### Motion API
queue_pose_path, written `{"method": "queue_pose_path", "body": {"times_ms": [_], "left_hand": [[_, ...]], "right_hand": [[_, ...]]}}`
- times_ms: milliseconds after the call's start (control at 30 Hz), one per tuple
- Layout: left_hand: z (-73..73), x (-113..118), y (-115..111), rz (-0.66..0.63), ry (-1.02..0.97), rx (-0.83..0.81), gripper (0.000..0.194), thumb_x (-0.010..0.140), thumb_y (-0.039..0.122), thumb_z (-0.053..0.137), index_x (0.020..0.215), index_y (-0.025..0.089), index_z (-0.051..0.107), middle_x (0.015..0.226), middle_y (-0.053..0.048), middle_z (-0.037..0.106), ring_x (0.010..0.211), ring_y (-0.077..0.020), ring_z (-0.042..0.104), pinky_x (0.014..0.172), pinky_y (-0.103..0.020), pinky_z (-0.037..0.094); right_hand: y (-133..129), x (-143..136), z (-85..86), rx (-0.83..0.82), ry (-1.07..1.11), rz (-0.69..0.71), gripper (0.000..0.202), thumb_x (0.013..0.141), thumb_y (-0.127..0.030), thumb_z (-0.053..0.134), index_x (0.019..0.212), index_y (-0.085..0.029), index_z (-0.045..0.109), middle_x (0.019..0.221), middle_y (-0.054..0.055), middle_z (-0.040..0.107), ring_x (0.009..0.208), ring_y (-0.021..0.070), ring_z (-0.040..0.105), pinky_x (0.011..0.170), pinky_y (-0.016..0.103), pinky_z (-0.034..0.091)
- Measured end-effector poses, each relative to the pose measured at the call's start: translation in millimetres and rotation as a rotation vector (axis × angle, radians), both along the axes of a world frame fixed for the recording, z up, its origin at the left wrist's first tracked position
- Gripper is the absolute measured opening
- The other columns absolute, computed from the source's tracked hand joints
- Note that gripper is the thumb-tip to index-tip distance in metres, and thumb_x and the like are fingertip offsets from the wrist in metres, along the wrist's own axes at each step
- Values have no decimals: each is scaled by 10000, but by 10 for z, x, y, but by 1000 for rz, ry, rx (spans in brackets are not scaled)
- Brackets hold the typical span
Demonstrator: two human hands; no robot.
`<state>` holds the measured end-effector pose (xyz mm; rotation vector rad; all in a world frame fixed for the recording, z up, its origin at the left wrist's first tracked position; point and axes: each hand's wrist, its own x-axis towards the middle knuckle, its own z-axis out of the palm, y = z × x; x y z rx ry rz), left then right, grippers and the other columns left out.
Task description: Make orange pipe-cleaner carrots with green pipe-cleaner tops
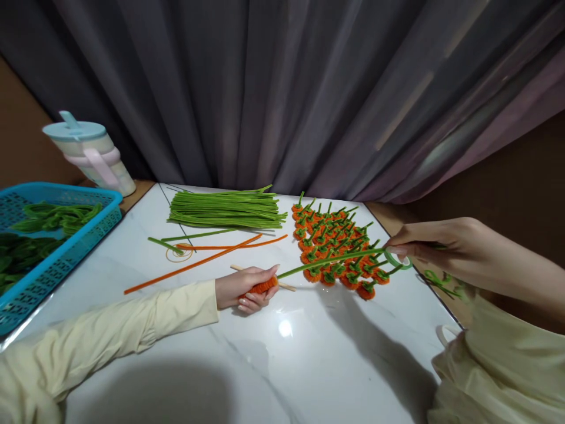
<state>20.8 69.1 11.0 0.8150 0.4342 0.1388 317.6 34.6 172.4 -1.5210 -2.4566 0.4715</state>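
My left hand (256,290) is closed around an orange pipe-cleaner pumpkin piece (265,287), its ribbed side showing between thumb and fingers. From that piece a green pipe cleaner (331,259) stretches rightward. My right hand (424,241) pinches its far end between thumb and fingertips. A pale green ring (398,259) hangs at those fingertips; what it belongs to is unclear. Under the left hand lies a thin wooden stick (288,287), both ends showing. Close to the stretched stem stand rows of orange pieces with green stems (329,235).
Behind lies a bundle of green pipe cleaners (227,209). Loose orange pipe cleaners (194,266) cross left of it. A blue basket (103,209) holding green leaf shapes sits far left, by a lidded tumbler (99,156). Green scraps (439,282) lie at right.
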Motion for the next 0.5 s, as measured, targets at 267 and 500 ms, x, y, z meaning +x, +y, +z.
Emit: {"method": "queue_pose_path", "body": {"times_ms": [267,500], "left_hand": [[4,3,-2,7,-10,6,488,791,591,451,582,150,453,350,91,218,291,-39,141,257,-139,149],[5,-4,6,12,-20,14,492,813,580,423,569,152,433,347,93,204,292,-40,128,257,-142,146]], "right_hand": [[-23,-19,18,5,17,14,300,776,-460,538,727,-187,653,656,80,652,536,139,587,507,222,440],[-21,35,14,7,-13,30,227,782,-397,553,754,-195,653,675,72,660,548,140,593,518,218,448]]}}
